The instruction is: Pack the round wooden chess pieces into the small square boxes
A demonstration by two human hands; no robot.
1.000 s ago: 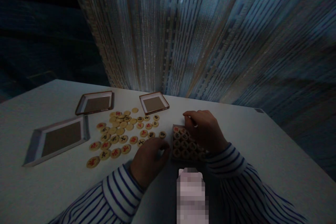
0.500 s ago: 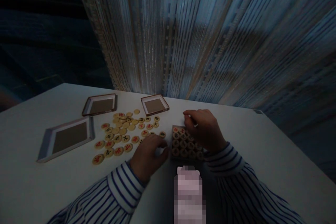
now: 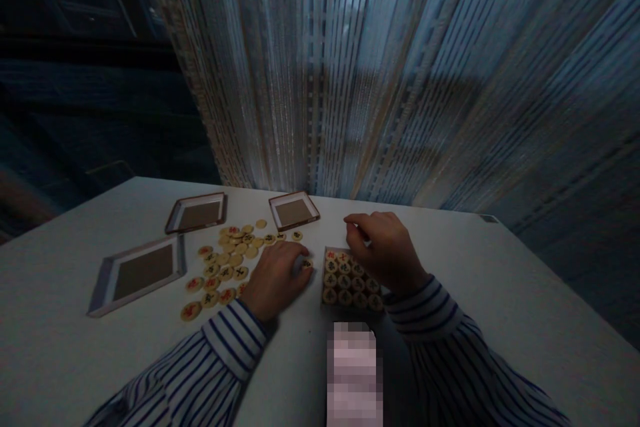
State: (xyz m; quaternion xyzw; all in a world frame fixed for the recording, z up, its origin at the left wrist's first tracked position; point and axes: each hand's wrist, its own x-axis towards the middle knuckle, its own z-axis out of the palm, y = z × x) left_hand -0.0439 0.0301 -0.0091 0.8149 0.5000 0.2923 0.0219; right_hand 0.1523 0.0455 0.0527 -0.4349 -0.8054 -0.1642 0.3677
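My left hand (image 3: 277, 278) is low over the table, thumb and fingertips closed round a Chinese chess piece (image 3: 307, 265) with a dark character. Left of it, and partly hidden under it, several round wooden pieces (image 3: 235, 259) lie loose, some with red or black characters, some plain side up. My right hand (image 3: 387, 248) is over the far right corner of a small box (image 3: 323, 290), its thumb and forefinger curled together; whatever they might hold is hidden. Inside the box, pieces (image 3: 345, 282) stand in tidy rows, character side up, the right part covered by my hand.
A pale, shallow box lid or tray (image 3: 97, 285) lies at the left. Two smaller brown-rimmed trays (image 3: 169, 217) (image 3: 289, 225) lie farther back. A blurred pinkish shape (image 3: 354, 373) is at the near edge of the white table (image 3: 480, 320). String curtains (image 3: 340, 80) hang behind.
My left hand has moved slightly up and forward, and its fingers now surround the loose piece near the box. My right hand keeps nearly the same pose. The view has shifted a little.
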